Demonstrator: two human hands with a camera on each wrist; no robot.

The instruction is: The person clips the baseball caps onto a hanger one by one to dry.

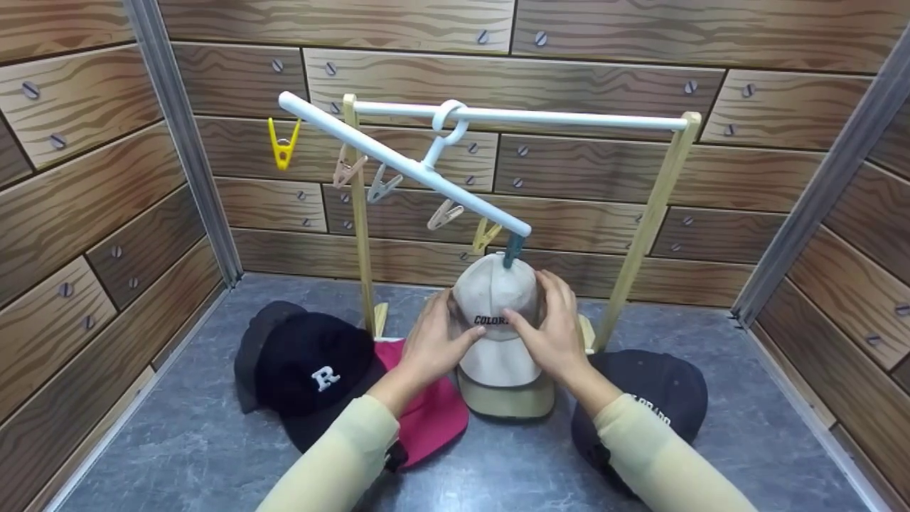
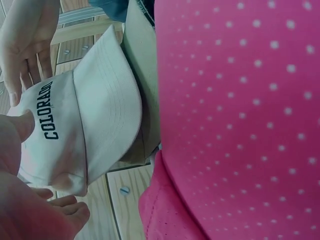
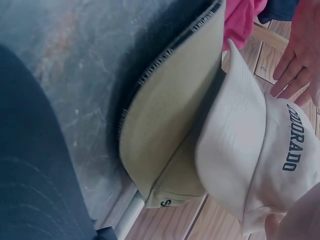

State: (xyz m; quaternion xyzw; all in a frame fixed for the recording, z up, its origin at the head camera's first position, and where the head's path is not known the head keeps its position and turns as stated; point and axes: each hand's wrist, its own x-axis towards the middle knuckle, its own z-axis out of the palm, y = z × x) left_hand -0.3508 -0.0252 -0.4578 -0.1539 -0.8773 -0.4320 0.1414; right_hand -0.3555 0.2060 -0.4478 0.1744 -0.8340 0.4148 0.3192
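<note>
A cream baseball cap lettered COLORADO hangs by its crown from a teal clothespin at the low end of a tilted white hanger. My left hand is at the cap's left side, thumb toward the front, fingers fairly straight. On the right side, my right hand has its thumb over the last letters and its fingers along the crown. The left wrist view shows the lettered front between both hands. Behind the cream cap stands a khaki cap, its brim lower.
The hanger hooks over a white rail on wooden posts. Several more clothespins, one yellow, hang along it. To the left lie a black cap marked R and a pink cap; a dark cap lies right.
</note>
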